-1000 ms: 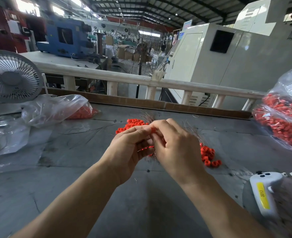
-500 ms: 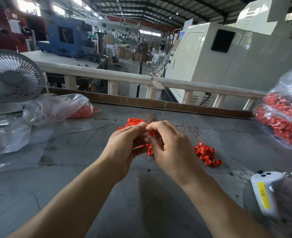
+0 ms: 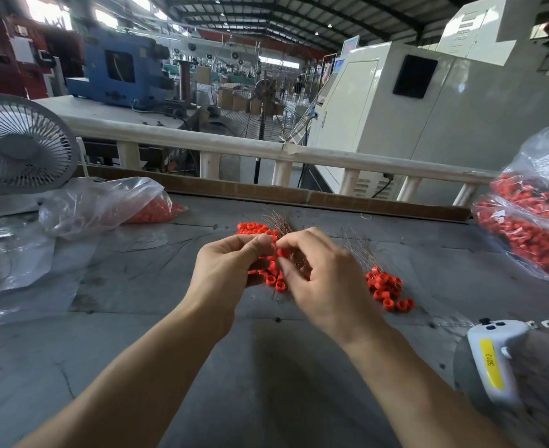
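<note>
Over the middle of the grey table (image 3: 170,350), my left hand (image 3: 231,270) and my right hand (image 3: 325,279) meet fingertip to fingertip. Between them they pinch a small red ring (image 3: 282,252), and a bundle of thin wires (image 3: 279,223) fans out behind the fingers. Loose red rings (image 3: 274,281) lie on the table under my hands. Another heap of red rings (image 3: 253,228) sits just beyond them, and a third heap (image 3: 386,287) lies to the right of my right hand beside more thin wires (image 3: 360,250).
A clear bag with red parts (image 3: 105,205) lies at the left beside a white fan (image 3: 21,147). A fuller bag of red parts (image 3: 531,218) stands at the right edge. A white controller with a yellow label (image 3: 492,354) rests at the near right. A railing (image 3: 234,147) borders the table's far side.
My right hand's fingers have spread a little and the red rings under my hands show more. Both hands stay together over the same spot.
</note>
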The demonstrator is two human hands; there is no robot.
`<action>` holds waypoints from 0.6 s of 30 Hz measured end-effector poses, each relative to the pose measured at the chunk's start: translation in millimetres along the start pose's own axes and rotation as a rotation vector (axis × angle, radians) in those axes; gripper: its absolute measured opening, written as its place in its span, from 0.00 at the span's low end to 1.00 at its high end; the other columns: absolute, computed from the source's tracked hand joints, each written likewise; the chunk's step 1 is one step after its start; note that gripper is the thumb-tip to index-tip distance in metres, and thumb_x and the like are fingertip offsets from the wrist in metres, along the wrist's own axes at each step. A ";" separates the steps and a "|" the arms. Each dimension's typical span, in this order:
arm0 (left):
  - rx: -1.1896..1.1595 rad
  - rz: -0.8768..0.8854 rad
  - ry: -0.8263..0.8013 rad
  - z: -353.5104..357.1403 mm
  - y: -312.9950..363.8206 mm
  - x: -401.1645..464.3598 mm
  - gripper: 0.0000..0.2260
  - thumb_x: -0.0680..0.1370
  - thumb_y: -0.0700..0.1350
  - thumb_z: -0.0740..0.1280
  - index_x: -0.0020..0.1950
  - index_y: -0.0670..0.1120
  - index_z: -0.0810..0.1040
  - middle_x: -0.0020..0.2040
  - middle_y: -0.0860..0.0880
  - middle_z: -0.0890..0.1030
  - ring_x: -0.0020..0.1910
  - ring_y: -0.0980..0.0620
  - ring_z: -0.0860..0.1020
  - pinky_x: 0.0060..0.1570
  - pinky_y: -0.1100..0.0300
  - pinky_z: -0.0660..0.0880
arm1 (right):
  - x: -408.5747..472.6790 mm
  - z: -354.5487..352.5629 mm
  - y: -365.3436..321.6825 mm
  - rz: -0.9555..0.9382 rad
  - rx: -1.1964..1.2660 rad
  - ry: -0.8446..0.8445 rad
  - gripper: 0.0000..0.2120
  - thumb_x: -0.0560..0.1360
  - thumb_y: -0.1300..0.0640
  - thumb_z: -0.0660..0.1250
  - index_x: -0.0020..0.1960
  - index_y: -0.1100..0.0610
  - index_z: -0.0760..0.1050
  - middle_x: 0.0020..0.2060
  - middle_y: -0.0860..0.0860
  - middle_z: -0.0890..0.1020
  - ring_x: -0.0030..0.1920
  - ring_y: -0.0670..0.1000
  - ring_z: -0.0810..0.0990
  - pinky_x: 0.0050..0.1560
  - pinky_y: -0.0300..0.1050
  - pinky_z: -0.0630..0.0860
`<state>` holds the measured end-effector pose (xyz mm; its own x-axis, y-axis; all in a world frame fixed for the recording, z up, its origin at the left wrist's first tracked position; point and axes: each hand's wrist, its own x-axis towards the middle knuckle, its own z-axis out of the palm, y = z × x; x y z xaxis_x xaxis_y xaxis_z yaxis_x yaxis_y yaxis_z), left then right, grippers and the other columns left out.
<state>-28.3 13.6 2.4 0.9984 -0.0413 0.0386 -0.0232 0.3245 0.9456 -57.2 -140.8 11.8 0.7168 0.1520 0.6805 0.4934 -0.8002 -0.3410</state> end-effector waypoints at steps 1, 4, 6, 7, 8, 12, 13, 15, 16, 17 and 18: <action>0.067 0.019 0.018 -0.2 -0.4 0.1 0.06 0.79 0.45 0.72 0.47 0.44 0.86 0.42 0.44 0.87 0.37 0.53 0.82 0.37 0.61 0.80 | 1.8 -2.2 3.9 0.038 -0.031 0.041 0.07 0.77 0.56 0.73 0.55 0.51 0.81 0.48 0.43 0.81 0.47 0.44 0.80 0.47 0.39 0.78; 0.311 0.086 0.090 -1.8 -3.5 1.3 0.07 0.80 0.45 0.70 0.44 0.47 0.86 0.41 0.46 0.87 0.37 0.53 0.80 0.41 0.53 0.79 | 7.4 -14.7 25.2 0.222 -0.201 0.144 0.06 0.77 0.56 0.73 0.53 0.50 0.81 0.48 0.44 0.82 0.45 0.48 0.81 0.43 0.42 0.75; 0.485 0.097 0.095 -2.0 -5.8 1.4 0.08 0.79 0.47 0.70 0.42 0.49 0.86 0.40 0.47 0.86 0.36 0.54 0.79 0.42 0.51 0.80 | 8.6 -26.1 45.0 0.406 -0.362 0.085 0.05 0.77 0.55 0.73 0.52 0.49 0.80 0.49 0.47 0.83 0.47 0.52 0.80 0.43 0.43 0.70; 0.566 0.098 0.090 -1.8 -7.2 1.0 0.08 0.79 0.48 0.70 0.41 0.50 0.85 0.39 0.49 0.85 0.34 0.57 0.78 0.40 0.52 0.78 | 8.2 -31.5 54.8 0.503 -0.428 0.023 0.04 0.77 0.55 0.72 0.51 0.49 0.81 0.49 0.48 0.84 0.49 0.55 0.81 0.43 0.44 0.71; 0.646 0.104 0.082 -1.4 -8.9 0.5 0.08 0.79 0.49 0.70 0.41 0.51 0.85 0.38 0.52 0.84 0.31 0.60 0.76 0.37 0.55 0.76 | 7.8 -37.0 63.5 0.595 -0.466 -0.043 0.03 0.76 0.55 0.72 0.50 0.49 0.81 0.49 0.49 0.85 0.50 0.57 0.82 0.45 0.44 0.74; 0.802 0.128 0.044 0.4 -13.3 -0.9 0.08 0.79 0.48 0.69 0.41 0.49 0.83 0.29 0.60 0.79 0.26 0.62 0.73 0.31 0.63 0.69 | 6.2 -47.7 80.8 0.835 -0.453 -0.231 0.05 0.72 0.55 0.75 0.41 0.48 0.80 0.41 0.51 0.86 0.46 0.58 0.85 0.52 0.50 0.82; 0.810 0.131 0.044 0.2 -13.6 -1.0 0.08 0.79 0.48 0.69 0.41 0.49 0.83 0.29 0.61 0.79 0.26 0.63 0.73 0.31 0.63 0.68 | 6.2 -47.6 82.3 0.847 -0.464 -0.253 0.06 0.71 0.55 0.76 0.40 0.48 0.80 0.40 0.51 0.86 0.46 0.58 0.85 0.53 0.51 0.82; 0.828 0.143 0.048 -0.4 -13.6 -0.9 0.08 0.79 0.48 0.69 0.41 0.50 0.83 0.30 0.63 0.79 0.27 0.64 0.74 0.30 0.64 0.67 | 6.4 -46.3 85.1 0.850 -0.487 -0.280 0.05 0.71 0.53 0.77 0.41 0.48 0.81 0.41 0.50 0.87 0.48 0.57 0.85 0.55 0.51 0.81; 0.834 0.149 0.049 -0.6 -13.4 -0.9 0.08 0.79 0.48 0.69 0.40 0.51 0.83 0.31 0.64 0.79 0.28 0.65 0.74 0.30 0.64 0.67 | 6.2 -45.9 86.9 0.846 -0.502 -0.298 0.05 0.71 0.51 0.77 0.42 0.48 0.81 0.42 0.49 0.86 0.50 0.57 0.84 0.56 0.51 0.80; 0.838 0.153 0.048 -0.6 -13.3 -1.0 0.08 0.79 0.49 0.69 0.40 0.51 0.83 0.31 0.64 0.80 0.28 0.65 0.74 0.29 0.65 0.67 | 5.9 -45.7 88.3 0.834 -0.527 -0.317 0.07 0.71 0.48 0.78 0.44 0.48 0.81 0.43 0.49 0.86 0.51 0.56 0.84 0.57 0.50 0.79; 0.846 0.156 0.045 -0.4 -13.6 -0.9 0.08 0.79 0.49 0.69 0.40 0.52 0.83 0.32 0.64 0.80 0.29 0.65 0.75 0.28 0.66 0.67 | 5.5 -45.5 89.1 0.811 -0.557 -0.330 0.09 0.71 0.45 0.78 0.46 0.48 0.82 0.46 0.48 0.86 0.54 0.56 0.82 0.58 0.49 0.78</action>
<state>-28.9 9.7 -10.6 0.9813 -0.0118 0.1919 -0.1729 -0.4908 0.8539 -31.7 -237.6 14.7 0.8728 -0.4674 0.1402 -0.4348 -0.8753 -0.2115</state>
